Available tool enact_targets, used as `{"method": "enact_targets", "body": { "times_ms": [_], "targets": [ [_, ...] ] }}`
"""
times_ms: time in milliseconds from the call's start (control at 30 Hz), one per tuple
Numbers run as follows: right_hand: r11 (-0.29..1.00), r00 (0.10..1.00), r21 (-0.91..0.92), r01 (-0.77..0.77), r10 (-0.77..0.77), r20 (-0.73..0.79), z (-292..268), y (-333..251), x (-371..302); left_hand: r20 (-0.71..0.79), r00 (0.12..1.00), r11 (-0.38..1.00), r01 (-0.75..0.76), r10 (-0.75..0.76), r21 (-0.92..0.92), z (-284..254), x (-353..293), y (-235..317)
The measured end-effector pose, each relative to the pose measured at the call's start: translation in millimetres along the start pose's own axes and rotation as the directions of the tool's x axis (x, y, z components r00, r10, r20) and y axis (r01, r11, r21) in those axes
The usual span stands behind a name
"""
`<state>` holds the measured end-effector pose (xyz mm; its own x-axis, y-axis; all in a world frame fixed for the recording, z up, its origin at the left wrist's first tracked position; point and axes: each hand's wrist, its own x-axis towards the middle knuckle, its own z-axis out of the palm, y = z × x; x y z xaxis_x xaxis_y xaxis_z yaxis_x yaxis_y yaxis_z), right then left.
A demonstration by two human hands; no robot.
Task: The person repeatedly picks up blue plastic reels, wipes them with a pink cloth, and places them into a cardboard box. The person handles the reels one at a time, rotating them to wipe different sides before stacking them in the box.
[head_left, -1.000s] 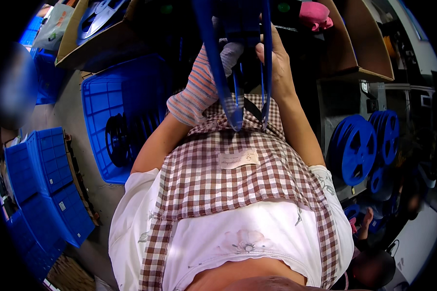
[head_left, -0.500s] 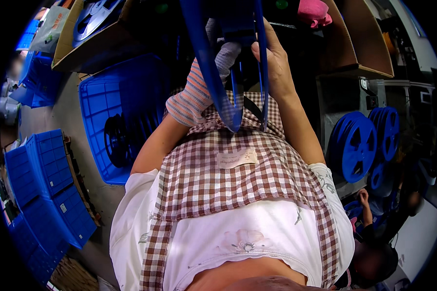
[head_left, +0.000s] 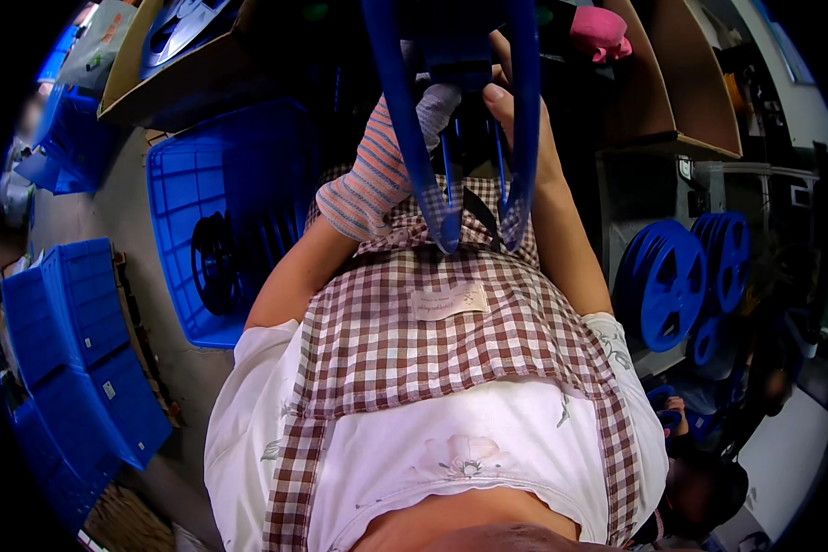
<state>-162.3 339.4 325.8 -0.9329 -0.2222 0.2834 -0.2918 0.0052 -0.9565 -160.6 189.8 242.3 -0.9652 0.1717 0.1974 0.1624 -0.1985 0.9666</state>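
Both hands hold a blue plastic reel (head_left: pixel 460 66) upright in front of my chest, its two flanges facing left and right. My left hand (head_left: pixel 388 156), in a pink-and-grey striped glove, lies at the left flange, with grey fingertips reaching between the flanges near the hub. Bare, my right hand (head_left: pixel 500 99) grips from the right side, thumb showing beside the hub; the right flange covers part of it. The far part of the reel runs out of the top of the picture.
On the left stand a blue crate (head_left: pixel 179 230) holding black reels (head_left: pixel 213 262) and stacked blue crates (head_left: pixel 92 304). Cardboard boxes (head_left: pixel 170 97) flank the work area. Blue reels (head_left: pixel 667 285) stand at right, near another person's hand (head_left: pixel 677 414). A pink bundle (head_left: pixel 600 33) lies ahead.
The reel has turned slightly, and its right flange has swung rightward, showing a wider gap between the flanges. My right hand is now partly behind that flange. The other person's hand has dropped lower.
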Motion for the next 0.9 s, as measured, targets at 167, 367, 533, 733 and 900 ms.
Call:
{"method": "enact_targets", "body": {
  "times_ms": [167,367,533,733,900],
  "targets": [
    [0.998,0.999,-0.041,-0.038,0.037,-0.03,0.1,5.5,-4.0,-0.032,0.998,0.998,-0.062,0.063,0.021,4.0,0.2,2.8],
    [0.993,0.999,-0.108,-0.048,0.047,-0.015,-0.3,2.4,-1.8,-0.031,0.998,0.992,-0.052,0.049,-0.114,0.1,1.3,7.8],
    [0.929,0.992,-0.371,-0.002,0.048,0.116,-4.4,-33.4,4.7,0.01,1.0,0.817,0.016,-0.012,-0.577,-6.7,-9.4,28.9],
    [0.78,0.961,-0.603,0.168,0.006,0.275,-14.0,-64.7,28.8,-0.005,0.971,0.964,-0.236,0.237,-0.125,-5.8,-7.6,85.6],
    [0.658,0.913,-0.724,0.208,0.135,0.385,-42.5,-104.1,46.0,0.045,0.986,0.976,-0.155,0.163,-0.152,-63.8,-1.7,42.7]
  ]
}}
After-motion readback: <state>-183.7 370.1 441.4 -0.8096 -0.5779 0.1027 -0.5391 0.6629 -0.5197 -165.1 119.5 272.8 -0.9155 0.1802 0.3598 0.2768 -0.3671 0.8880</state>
